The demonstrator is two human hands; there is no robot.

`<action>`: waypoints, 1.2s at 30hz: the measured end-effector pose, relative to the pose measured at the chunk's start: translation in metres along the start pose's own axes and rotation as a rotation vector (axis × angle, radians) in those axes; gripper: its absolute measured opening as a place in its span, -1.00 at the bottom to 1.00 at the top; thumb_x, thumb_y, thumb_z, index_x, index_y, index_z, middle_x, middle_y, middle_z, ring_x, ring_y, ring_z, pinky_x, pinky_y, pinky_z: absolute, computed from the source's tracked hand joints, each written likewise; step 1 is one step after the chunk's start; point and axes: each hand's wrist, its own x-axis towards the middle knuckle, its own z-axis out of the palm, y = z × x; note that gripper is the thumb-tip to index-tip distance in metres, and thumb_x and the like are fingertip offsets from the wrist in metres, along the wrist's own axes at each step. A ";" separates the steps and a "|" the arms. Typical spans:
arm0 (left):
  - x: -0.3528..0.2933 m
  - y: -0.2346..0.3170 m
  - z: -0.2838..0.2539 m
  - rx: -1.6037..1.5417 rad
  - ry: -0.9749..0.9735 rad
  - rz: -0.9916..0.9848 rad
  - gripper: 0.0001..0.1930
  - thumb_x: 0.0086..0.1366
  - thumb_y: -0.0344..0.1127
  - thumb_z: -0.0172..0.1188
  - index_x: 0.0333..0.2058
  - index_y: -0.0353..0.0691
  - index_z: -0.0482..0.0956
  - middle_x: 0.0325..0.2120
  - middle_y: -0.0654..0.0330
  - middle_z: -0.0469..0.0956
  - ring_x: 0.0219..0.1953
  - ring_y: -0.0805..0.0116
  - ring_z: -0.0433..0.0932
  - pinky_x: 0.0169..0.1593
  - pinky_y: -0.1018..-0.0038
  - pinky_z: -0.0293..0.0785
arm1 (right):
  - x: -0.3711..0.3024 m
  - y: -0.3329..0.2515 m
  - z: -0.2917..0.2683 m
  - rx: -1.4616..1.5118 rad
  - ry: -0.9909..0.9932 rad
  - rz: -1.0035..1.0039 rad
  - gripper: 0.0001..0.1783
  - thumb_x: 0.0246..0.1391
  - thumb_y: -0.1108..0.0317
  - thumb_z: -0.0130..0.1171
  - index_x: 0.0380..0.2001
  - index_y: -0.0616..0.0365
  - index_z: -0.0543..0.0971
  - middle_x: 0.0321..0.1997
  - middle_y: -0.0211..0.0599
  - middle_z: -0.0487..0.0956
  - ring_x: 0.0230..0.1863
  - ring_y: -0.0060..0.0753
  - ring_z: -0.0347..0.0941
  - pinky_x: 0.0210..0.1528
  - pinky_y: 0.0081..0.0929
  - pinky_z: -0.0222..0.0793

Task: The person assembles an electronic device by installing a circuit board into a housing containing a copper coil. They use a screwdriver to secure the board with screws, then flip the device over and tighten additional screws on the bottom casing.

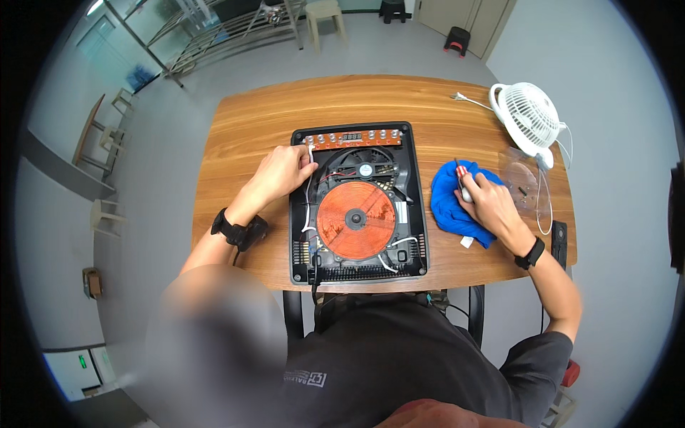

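Observation:
An opened induction cooker (421, 250) lies on the table, its black shell holding an orange coil (357, 220), a fan (366, 170) and a control board (353, 138) along the far edge. At the board's left end my left hand (285, 170) is closed, fingertips pinching a white cable (308, 203) that runs down the shell's left side. My right hand (492, 207) grips a screwdriver (462, 172) with a red and clear handle, its shaft pointing away from me. Beneath that hand is a crumpled blue cloth (446, 203).
Right of the cloth lies a clear plastic lid or tray (517, 171) with small dark screws. A white fan (529, 118) stands at the far right, its cord trailing. A black power strip (559, 242) sits at the right edge. A black device (253, 232) rests by my left wrist.

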 end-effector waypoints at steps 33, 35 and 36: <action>-0.016 -0.048 0.016 0.107 -0.105 -0.174 -0.59 0.29 -0.06 0.23 -0.52 -0.34 0.64 -0.53 -0.22 0.60 -0.36 -0.25 0.61 -0.21 0.00 0.54 | 0.052 -0.014 0.036 0.017 -0.418 0.088 -0.67 0.13 0.17 0.28 -0.24 0.25 0.56 -0.31 0.00 0.62 -0.36 0.10 0.60 -0.36 -0.08 0.53; -0.016 -0.050 0.019 0.089 -0.079 -0.149 -0.59 0.29 -0.06 0.22 -0.56 -0.32 0.62 -0.56 -0.21 0.58 -0.40 -0.24 0.59 -0.24 0.01 0.52 | 0.054 -0.009 0.047 0.107 -0.335 0.098 -0.71 0.13 0.19 0.27 -0.39 0.26 0.58 -0.40 0.06 0.62 -0.38 0.13 0.59 -0.34 -0.06 0.51; -0.016 -0.053 0.021 0.085 -0.062 -0.129 -0.58 0.29 -0.07 0.23 -0.58 -0.33 0.60 -0.59 -0.20 0.56 -0.43 -0.24 0.57 -0.28 0.02 0.50 | 0.058 -0.007 0.050 0.153 -0.364 0.119 -0.72 0.12 0.20 0.26 -0.42 0.25 0.59 -0.42 0.06 0.62 -0.38 0.14 0.59 -0.33 -0.05 0.52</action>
